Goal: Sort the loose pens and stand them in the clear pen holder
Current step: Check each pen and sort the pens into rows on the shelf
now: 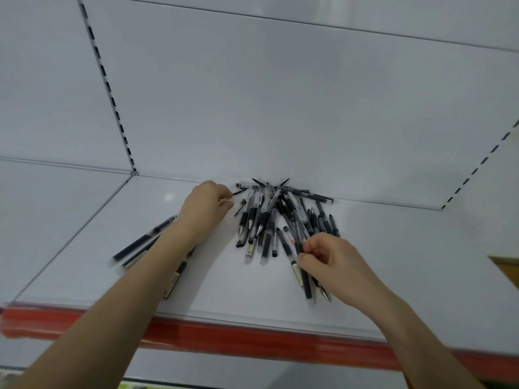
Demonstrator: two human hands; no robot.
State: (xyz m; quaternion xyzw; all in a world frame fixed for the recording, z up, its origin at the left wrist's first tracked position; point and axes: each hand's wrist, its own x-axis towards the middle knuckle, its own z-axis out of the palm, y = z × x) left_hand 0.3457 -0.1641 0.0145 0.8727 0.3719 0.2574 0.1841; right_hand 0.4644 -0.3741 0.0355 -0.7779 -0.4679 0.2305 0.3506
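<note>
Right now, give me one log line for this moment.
sorting | left hand at left edge of pen pile, grip unclear | right hand pinches pen at pile front | pen holder not in view

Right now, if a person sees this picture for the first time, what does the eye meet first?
The tangled pile of black pens at the back middle of the white shelf stands out first. The right hand pinches a dark pen at the pile's front right, and the left hand is at its left side. A red strip runs along the shelf's front edge.
</note>
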